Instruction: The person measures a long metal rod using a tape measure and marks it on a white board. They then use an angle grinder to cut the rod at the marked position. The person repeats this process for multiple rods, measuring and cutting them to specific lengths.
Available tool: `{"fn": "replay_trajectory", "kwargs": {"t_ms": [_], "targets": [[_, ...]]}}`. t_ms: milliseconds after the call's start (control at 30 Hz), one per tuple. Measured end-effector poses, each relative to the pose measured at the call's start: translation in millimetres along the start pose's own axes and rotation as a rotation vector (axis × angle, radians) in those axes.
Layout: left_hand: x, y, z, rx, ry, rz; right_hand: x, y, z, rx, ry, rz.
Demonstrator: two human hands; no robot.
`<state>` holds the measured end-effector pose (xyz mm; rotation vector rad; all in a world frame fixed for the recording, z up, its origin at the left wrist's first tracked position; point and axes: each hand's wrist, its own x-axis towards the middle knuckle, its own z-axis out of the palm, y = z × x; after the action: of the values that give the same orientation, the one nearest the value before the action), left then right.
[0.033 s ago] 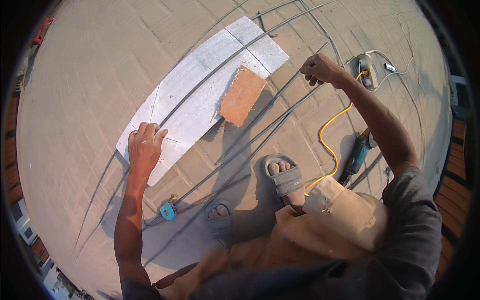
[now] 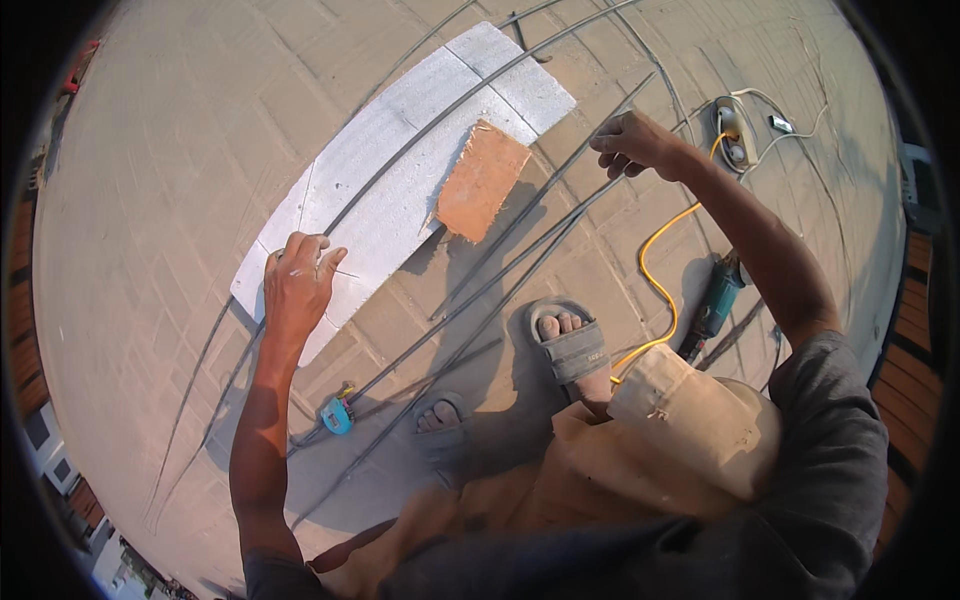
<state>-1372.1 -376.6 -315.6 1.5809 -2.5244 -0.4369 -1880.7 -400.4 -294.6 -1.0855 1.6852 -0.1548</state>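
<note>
A long white slab (image 2: 385, 125) with dark lines across it lies on the paving, and a dark metal rod (image 2: 440, 115) runs lengthwise over it. Near the slab's left end, my left hand (image 2: 297, 285) is closed round that rod, thumb and forefinger on either side. My right hand (image 2: 640, 145) hovers beyond the slab's right side, above several other rods (image 2: 540, 240). Its fingers are curled and pinched; whatever they hold, if anything, is hidden. A ragged-edged orange-brown rectangular piece (image 2: 484, 180) rests on the slab's near edge, partly overhanging.
A blue tape measure (image 2: 337, 415) lies near my sandalled feet (image 2: 575, 350). On the right are a green angle grinder (image 2: 718, 308), a yellow cord (image 2: 655, 265) and a power strip (image 2: 736, 138) with a white cable. Rods cross the paving (image 2: 180, 200) around me.
My left hand has shifted slightly right and up, its thumb and forefinger less tight. My right hand has drifted a little left. The view has tilted slightly.
</note>
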Motion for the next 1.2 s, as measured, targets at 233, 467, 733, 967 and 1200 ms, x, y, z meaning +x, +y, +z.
{"fn": "replay_trajectory", "kwargs": {"t_ms": [233, 467, 733, 967, 1200], "targets": [[56, 98, 37, -0.091, 0.029, 0.197, 30, -18, 110, 0.697, 0.084, 0.059], [42, 90, 19, -0.139, -0.013, 0.165, 33, 10, 89, 0.808, 0.13, -0.124], [27, -1, 11, 0.087, 0.107, -0.018, -44, 88, -49, -0.038, 0.559, -0.029], [-9, -55, 7, -0.055, 0.105, -0.202, -210, 227, 0, 0.185, 1.055, 0.493], [2, -81, 13, -0.098, 0.164, -0.174, -204, 321, 106, 0.229, 0.923, 0.608]]}}
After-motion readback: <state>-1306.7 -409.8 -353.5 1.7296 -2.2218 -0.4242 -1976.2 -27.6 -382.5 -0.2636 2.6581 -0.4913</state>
